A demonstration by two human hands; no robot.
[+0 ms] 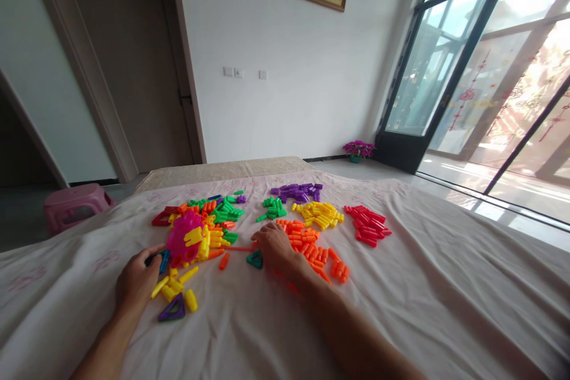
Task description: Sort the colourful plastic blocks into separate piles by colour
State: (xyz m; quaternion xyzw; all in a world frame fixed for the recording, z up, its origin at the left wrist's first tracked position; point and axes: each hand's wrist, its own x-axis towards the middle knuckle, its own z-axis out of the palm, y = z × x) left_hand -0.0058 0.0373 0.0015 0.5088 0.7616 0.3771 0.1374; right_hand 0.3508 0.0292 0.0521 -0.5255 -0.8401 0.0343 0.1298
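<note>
Floral cloth (427, 285) bears 5 piles already parted by colour: green pile (273, 211), purple pile (297, 193) and yellow pile (321, 215) toward its far edge, red pile (367, 225) rightward, orange pile (307, 238) by your right hand (276, 243), whose fingers' grip I cannot tell. Your left hand (137, 278) pinches a blue piece (164, 260) beside the mixed heap (226, 214) toward the left edge, still unsorted.

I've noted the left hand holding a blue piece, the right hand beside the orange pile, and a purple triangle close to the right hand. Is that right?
Not quite: the triangle close to the right hand is green, as the head view shows. The left hand does hold a blue piece, and the right is beside the orange pile.
</note>
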